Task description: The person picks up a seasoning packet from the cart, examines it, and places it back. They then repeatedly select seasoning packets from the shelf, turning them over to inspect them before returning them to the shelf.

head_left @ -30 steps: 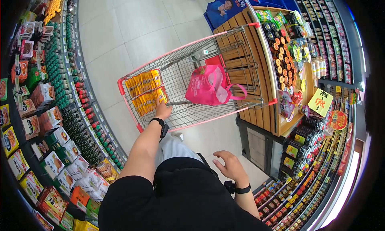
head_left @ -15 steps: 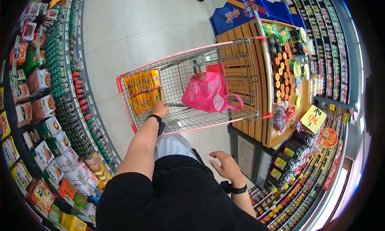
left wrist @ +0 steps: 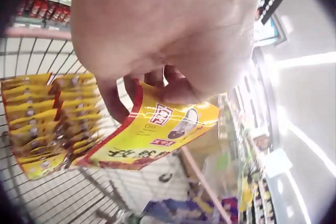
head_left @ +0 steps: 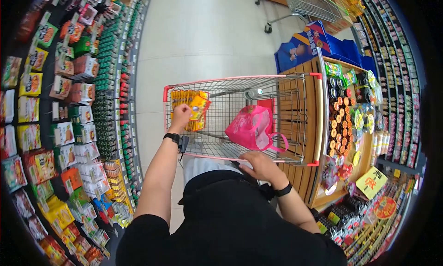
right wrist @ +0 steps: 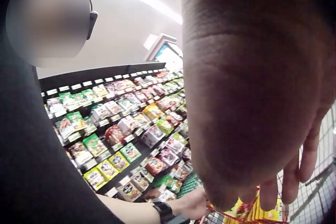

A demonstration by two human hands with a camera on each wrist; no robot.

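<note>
Since a sec ago: right hand [head_left: 260, 164] has come up from by the hip to the near rim of the shopping cart [head_left: 295, 161], fingers curled over the handle bar. Left hand [head_left: 181, 114] has lifted a yellow snack packet [head_left: 199, 107] off the stack & pinches it w/ curled fingers, held tilted above the other yellow packets [left wrist: 39, 124] in the cart's front-left corner. Pink bag [head_left: 251, 127] lies mid-cart. Wooden display stand [head_left: 323, 127] just right of cart; shelves [head_left: 87, 109] on left.
</note>
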